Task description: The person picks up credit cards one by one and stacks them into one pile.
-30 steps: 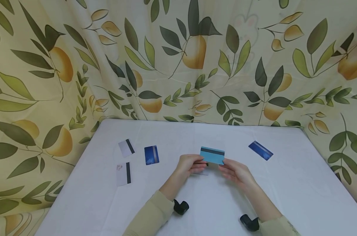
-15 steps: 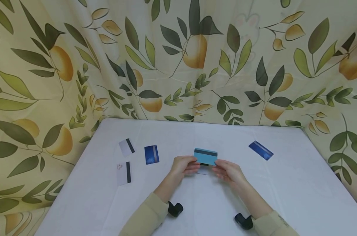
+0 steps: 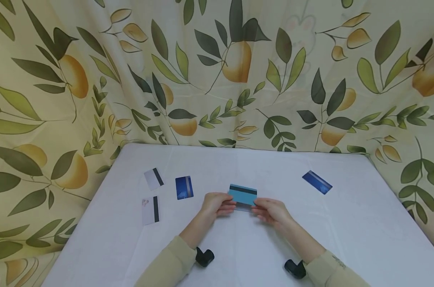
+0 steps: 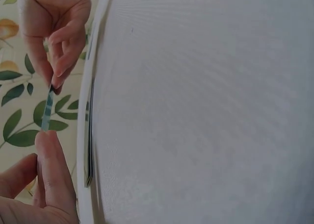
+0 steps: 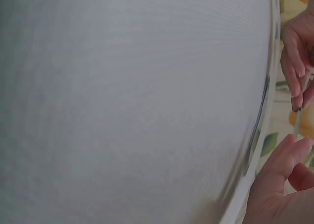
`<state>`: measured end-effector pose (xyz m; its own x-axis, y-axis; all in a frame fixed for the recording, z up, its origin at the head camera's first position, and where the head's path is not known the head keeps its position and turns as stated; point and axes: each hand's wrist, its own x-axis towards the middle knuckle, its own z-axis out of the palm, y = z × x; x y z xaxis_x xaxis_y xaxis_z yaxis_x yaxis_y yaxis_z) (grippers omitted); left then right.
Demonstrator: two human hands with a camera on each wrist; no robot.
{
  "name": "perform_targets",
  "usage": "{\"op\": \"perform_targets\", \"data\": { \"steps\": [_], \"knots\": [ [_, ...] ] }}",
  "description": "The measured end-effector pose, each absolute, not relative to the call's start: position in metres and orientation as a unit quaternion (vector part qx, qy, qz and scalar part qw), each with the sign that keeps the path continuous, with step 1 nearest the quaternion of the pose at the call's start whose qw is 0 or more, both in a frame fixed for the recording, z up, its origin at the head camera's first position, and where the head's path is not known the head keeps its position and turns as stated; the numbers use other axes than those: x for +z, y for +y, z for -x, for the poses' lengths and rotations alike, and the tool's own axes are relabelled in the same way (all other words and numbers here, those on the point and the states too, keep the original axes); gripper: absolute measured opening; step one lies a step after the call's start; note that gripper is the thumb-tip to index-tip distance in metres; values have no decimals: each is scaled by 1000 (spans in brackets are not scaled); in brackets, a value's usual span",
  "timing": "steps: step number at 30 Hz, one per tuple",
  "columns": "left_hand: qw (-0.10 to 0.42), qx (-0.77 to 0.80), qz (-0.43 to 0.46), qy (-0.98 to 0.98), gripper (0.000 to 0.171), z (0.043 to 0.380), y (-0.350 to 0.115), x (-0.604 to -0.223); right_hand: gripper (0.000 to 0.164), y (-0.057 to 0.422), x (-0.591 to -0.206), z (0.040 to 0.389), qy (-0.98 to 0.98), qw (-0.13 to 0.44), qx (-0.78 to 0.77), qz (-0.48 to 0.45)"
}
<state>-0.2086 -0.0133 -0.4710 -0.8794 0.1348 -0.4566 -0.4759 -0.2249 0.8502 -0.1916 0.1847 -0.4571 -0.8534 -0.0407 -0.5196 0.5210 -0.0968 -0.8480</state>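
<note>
A light blue card (image 3: 242, 196) with a dark magnetic stripe is held up between both hands, above the table. My left hand (image 3: 217, 204) pinches its left edge between thumb and fingers. At the opposite edge, my right hand (image 3: 272, 210) pinches it in the same way. Behind and below it a pale card (image 3: 242, 207) lies on the table, mostly covered from the head view. Seen edge-on in the left wrist view, the held card (image 4: 47, 111) spans the gap between the fingertips, and a thin dark-edged card or stack (image 4: 89, 150) lies flat on the table.
On the left lie two white cards with black stripes, one farther (image 3: 154, 179) and one nearer (image 3: 150, 211). Beside them is a dark blue card (image 3: 184, 187). Another blue card (image 3: 317, 182) lies tilted at the right. A leaf-and-fruit patterned curtain (image 3: 209, 99) surrounds the white table (image 3: 360, 223).
Both hands have moved left and slightly toward the person, carrying the light blue card over the pale card on the table. The other cards have stayed in place.
</note>
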Motion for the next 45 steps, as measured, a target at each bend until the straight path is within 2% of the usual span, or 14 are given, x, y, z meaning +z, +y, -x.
{"op": "perform_targets", "data": {
  "steps": [9, 21, 30, 38, 45],
  "knots": [
    [229, 728, 140, 630, 24, 211, -21, -479, 35, 178, -460, 191, 678, 203, -676, -207],
    [230, 700, 130, 663, 18, 212, -25, -478, 32, 174, -464, 193, 713, 210, -632, -222],
    [211, 681, 117, 692, 20, 213, -23, -479, 32, 174, -464, 193, 720, 199, -628, -217],
    [194, 685, 105, 695, 32, 211, -23, -479, 31, 174, -463, 192, 722, 197, -630, -207],
    [195, 671, 108, 707, 34, 211, -23, -476, 31, 173, -463, 192, 730, 182, -628, -198]
  ]
}}
